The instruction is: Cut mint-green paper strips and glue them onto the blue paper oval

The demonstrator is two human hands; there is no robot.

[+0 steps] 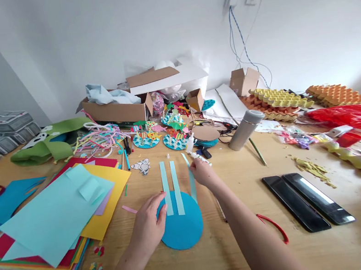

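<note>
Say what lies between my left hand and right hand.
In the head view, two pale strips lie there, lower ends over the blue disc; the right hand holds a third strip.

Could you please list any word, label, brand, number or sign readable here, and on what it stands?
No text can be read.
Stacked grey packs: printed marks too blurred to read.
White bottle: any print too small to read.
Blue disc and pale strips: no lettering visible.
</note>
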